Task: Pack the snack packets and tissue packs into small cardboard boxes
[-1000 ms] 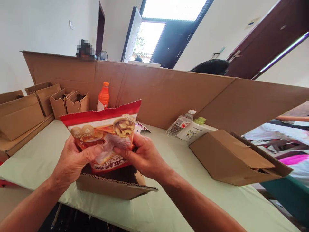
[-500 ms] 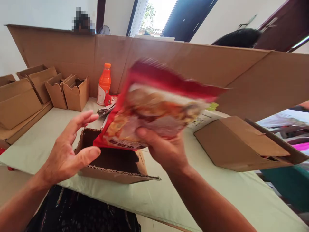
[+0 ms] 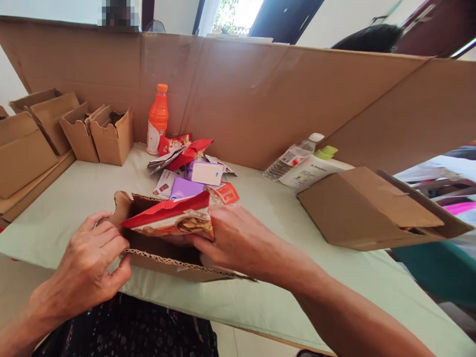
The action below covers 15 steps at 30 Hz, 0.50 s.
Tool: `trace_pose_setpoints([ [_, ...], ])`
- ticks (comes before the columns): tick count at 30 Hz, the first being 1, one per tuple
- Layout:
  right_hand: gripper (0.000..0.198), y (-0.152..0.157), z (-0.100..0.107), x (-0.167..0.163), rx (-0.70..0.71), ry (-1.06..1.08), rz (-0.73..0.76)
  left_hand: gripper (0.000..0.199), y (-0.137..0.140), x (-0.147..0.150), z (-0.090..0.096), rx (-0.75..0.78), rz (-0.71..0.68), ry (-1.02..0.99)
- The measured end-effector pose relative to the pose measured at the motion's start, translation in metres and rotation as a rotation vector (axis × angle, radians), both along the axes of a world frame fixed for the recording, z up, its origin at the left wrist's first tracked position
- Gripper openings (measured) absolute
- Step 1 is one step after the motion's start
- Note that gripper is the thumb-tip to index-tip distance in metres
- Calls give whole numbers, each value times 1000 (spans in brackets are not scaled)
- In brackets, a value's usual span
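Note:
An open-topped cardboard box (image 3: 167, 265) stands at the table's near edge in front of me. My left hand (image 3: 94, 258) is closed on its left end, fingers curled over the wall. A red food packet (image 3: 186, 220) with a picture of a cooked dish on its front is in the grip of my right hand (image 3: 226, 235). The packet is tilted, its lower part down inside the box opening. My right fingers are partly hidden behind the packet and in the box. Just beyond the box lie purple packs (image 3: 186, 188) and a small orange-red sachet (image 3: 225, 193).
Behind the pile stands an orange drink bottle (image 3: 158, 121). Several small cardboard boxes (image 3: 111, 136) line the left side. A clear bottle (image 3: 292, 158) and a white bottle (image 3: 314, 171) lean at right beside a tilted carton (image 3: 357, 213). A tall cardboard panel (image 3: 238, 99) closes off the back.
My right hand has lowered the red packet from above the box into its opening. My left hand, open in the air before, has come down and closed on the box's left end.

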State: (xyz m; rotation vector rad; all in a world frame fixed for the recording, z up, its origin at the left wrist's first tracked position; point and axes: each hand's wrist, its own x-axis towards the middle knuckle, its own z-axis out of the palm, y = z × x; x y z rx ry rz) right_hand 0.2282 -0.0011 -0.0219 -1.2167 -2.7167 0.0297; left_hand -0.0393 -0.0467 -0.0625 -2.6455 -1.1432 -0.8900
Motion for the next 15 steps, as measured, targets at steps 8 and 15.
trace_pose_setpoints([
  [8, 24, 11, -23, -43, -299, -495, 147, 17, -9, 6, -3, -61, -47, -30],
  [15, 37, 15, -19, -34, -588, -308, 287, 20, -8, 1, -2, -128, -83, -29],
])
